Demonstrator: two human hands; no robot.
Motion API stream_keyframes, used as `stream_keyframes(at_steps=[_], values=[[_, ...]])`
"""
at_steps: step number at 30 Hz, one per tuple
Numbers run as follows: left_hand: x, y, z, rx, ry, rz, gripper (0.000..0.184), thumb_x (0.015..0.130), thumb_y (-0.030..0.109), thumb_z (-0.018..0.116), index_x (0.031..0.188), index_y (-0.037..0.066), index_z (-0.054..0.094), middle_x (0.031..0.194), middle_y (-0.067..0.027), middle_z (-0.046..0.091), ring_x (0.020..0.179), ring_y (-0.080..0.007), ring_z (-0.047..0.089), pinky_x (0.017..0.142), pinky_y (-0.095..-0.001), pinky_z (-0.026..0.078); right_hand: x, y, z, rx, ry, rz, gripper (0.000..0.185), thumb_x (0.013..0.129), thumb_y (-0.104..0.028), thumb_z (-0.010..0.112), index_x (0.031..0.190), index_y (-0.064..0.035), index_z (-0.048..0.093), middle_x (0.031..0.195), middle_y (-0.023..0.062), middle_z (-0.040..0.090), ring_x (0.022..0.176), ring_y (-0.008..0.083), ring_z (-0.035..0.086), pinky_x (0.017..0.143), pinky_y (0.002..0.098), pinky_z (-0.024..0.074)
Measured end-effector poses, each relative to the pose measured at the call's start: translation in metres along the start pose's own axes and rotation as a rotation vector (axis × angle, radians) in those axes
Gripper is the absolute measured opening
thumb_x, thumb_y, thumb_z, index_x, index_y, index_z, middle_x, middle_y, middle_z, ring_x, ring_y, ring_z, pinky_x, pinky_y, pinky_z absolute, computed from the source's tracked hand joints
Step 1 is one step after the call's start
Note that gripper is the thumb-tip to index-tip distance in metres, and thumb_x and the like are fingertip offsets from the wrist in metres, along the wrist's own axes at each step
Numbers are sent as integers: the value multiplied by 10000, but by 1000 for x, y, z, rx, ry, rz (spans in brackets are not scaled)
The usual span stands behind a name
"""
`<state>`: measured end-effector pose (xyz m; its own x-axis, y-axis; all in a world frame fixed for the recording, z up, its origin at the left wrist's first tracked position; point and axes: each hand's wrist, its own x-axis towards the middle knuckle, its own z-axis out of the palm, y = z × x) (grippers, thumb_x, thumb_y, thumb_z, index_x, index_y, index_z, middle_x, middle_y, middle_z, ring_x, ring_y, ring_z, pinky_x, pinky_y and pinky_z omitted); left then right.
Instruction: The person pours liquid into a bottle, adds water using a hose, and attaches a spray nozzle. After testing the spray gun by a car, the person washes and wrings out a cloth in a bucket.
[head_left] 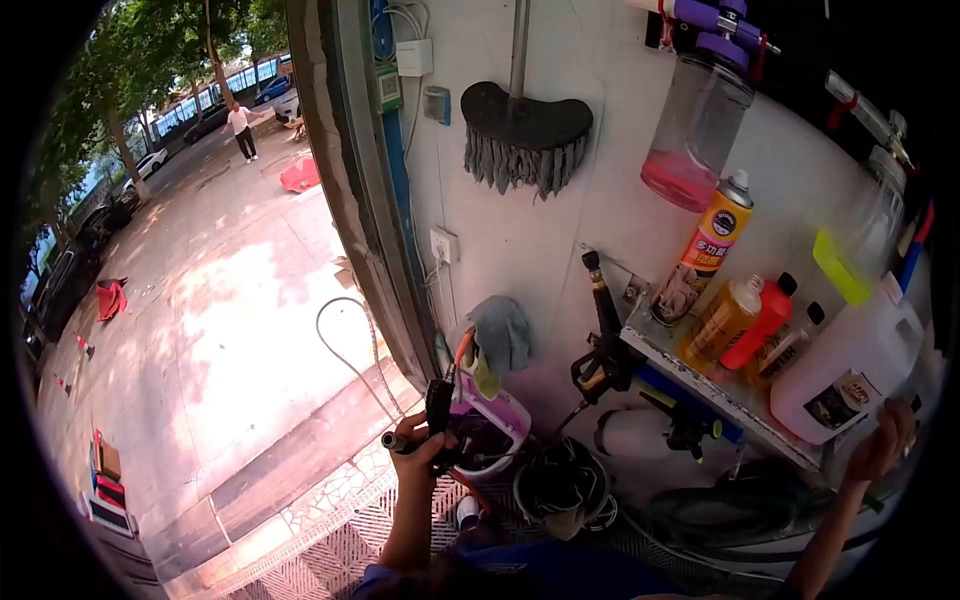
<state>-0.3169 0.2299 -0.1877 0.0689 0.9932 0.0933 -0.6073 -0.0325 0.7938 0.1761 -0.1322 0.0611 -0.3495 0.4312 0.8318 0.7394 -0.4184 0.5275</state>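
My left hand point(412, 452) is wrapped round a black spray gun point(438, 408) with a hose on it, above a pink-purple bucket point(510, 415). My right hand point(882, 440) is raised at the right, with its fingers bent beside the large white jug point(845, 375) on the wall shelf point(725, 400); whether it touches the jug or holds anything is too dark to tell. Left of the jug on the shelf stand a yellow spray can point(708, 245), an amber bottle point(722, 325) and a red bottle point(760, 322).
A black spray gun point(605, 365) hangs below the shelf's left end. A dark bucket point(562, 485) stands on the floor, near coiled hoses point(720, 510). The mop brush point(525, 130) hangs on the wall. A person point(241, 130) stands outside, left of the door frame point(365, 200).
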Motion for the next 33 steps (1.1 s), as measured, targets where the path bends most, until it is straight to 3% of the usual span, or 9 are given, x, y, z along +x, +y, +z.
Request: stream_keyframes(at_steps=[5, 8, 13, 16, 20, 25, 27, 29, 33], values=[[38, 13, -63, 101, 112, -12, 467, 728, -70, 680, 1170, -7, 544, 826, -152, 686, 727, -214, 684, 660, -314, 548, 246, -264, 117, 616, -39, -132, 339, 679, 37, 590, 992, -81, 645, 1178, 139, 574, 1156, 370, 513, 968, 459, 424], [42, 18, -87, 81, 187, -13, 484, 725, -62, 693, 1180, -26, 531, 846, -144, 693, 726, -206, 682, 684, -304, 544, 362, -378, 201, 830, 86, -168, 405, 719, 17, 602, 1114, -74, 610, 1314, 155, 470, 1206, 367, 474, 966, 444, 425], [30, 26, -130, 142, 357, -69, 460, 688, -25, 733, 1111, -35, 553, 856, -184, 694, 682, -192, 671, 587, -282, 542, 503, -492, 396, 458, 126, -88, 546, 736, -77, 660, 1266, -140, 544, 1456, 191, 297, 1369, 431, 256, 1078, 566, 295], [20, 38, -159, 185, 279, -52, 295, 839, -88, 574, 1128, -119, 520, 808, -190, 678, 604, -190, 649, 558, -344, 610, 542, -515, 448, 299, 5, -31, 635, 740, -104, 678, 1342, -175, 488, 1503, 199, 217, 1399, 435, 201, 1100, 589, 247], [22, 47, -187, 148, 414, -7, 306, 848, -104, 588, 1146, -97, 523, 855, -215, 674, 697, -220, 688, 599, -352, 633, 558, -529, 470, 109, 33, -5, 614, 796, -148, 654, 1376, -183, 455, 1537, 196, 148, 1414, 426, 169, 1105, 606, 219], [42, 62, -202, 232, 451, 81, 205, 844, -31, 610, 1048, -44, 617, 727, -120, 666, 512, -134, 582, 525, -256, 562, 555, -533, 478, 47, -72, 9, 693, 785, -130, 655, 1421, -169, 383, 1536, 187, 161, 1411, 407, 193, 1094, 593, 253], [55, 62, -194, 172, 581, 80, 456, 688, -17, 735, 1110, -36, 563, 879, -199, 690, 690, -209, 677, 612, -312, 570, 548, -545, 449, 435, 225, 45, 706, 782, -56, 607, 1434, -132, 348, 1525, 195, 176, 1396, 400, 225, 1094, 552, 285], [64, 70, -193, 255, 483, 30, 466, 714, -19, 729, 1146, -41, 556, 909, -207, 683, 702, -221, 681, 628, -330, 583, 514, -558, 389, 801, 219, 42, 631, 814, -24, 534, 1416, -37, 346, 1485, 226, 237, 1359, 417, 278, 1102, 521, 273], [77, 75, -150, 290, 375, -59, 470, 770, -19, 715, 1206, -37, 538, 880, -144, 689, 716, -183, 677, 622, -302, 576, 365, -585, 263, 1584, -399, -138, 615, 832, -52, 550, 1410, -20, 344, 1406, 223, 388, 1326, 372, 374, 1105, 434, 296]])
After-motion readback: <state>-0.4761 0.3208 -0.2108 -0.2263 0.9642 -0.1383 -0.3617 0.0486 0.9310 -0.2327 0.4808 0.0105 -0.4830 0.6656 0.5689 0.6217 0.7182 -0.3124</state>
